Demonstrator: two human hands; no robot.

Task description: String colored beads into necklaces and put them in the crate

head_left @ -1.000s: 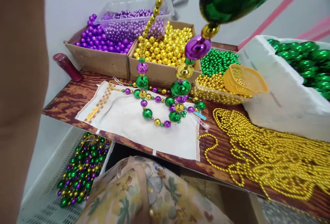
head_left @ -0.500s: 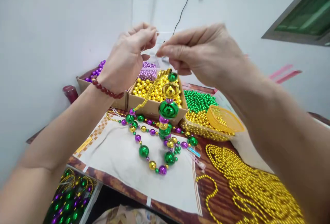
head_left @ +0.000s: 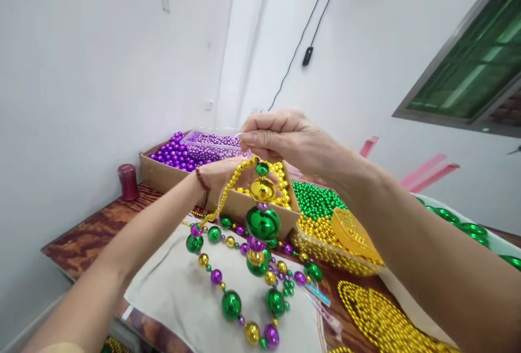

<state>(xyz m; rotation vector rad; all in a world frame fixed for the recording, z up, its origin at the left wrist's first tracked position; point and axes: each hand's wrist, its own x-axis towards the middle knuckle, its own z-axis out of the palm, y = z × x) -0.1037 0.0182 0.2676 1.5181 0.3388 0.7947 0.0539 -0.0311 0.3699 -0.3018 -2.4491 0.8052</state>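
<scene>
My right hand (head_left: 280, 136) is closed in a pinch on a thin pale cord at the end of a bead necklace (head_left: 262, 223). Large green, gold and purple beads hang in a column below it, and a twisted gold bead strand arcs off to the left. The rest of the necklace lies looped on a white cloth (head_left: 163, 288). My left hand (head_left: 228, 173), with a dark red bead bracelet (head_left: 202, 179) at the wrist, is behind the hanging beads, in front of the box of gold beads (head_left: 287, 190). Its fingers look spread, though beads partly hide them.
Behind stand a carton of purple beads (head_left: 173, 152) and a clear tub of lilac beads (head_left: 211, 147). Green beads (head_left: 319, 200) and a basket of gold beads (head_left: 321, 233) are at right, with an orange scoop (head_left: 356, 236). Gold bead strands (head_left: 378, 315) lie nearer. A red jar (head_left: 128, 182) stands left.
My left hand has come away from the cord and dropped behind the hanging beads. My right hand keeps its pinch. The view has tilted up, showing more wall.
</scene>
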